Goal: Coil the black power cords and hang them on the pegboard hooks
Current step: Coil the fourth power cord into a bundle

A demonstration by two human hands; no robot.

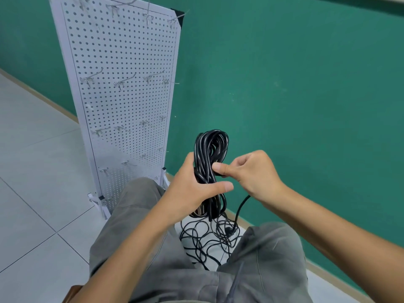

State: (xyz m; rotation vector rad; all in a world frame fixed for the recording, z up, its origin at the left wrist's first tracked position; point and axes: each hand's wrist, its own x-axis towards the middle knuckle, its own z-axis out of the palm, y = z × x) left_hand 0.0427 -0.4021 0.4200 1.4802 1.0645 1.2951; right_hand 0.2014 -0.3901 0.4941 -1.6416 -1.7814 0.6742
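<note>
Left hand [192, 189] holds the coiled cord [211, 154] in a full grip; right hand [247, 171] pinches it. Behind stands the pegboard [122, 101], hooks [122, 83] bare. Loose cords [207, 239] lie on the floor [32, 171], partly hidden by knees.

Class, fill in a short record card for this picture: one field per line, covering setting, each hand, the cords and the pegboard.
setting: tiled floor beside a green wall
left hand: grips the middle of the coiled black cord
right hand: pinches a strand at the coil's side
loose end: trails from the right hand down to the floor
tangled cords: lie on the floor between the person's knees
pegboard: white, upright, leaning toward the wall
hooks: metal, none holds a cord
</note>
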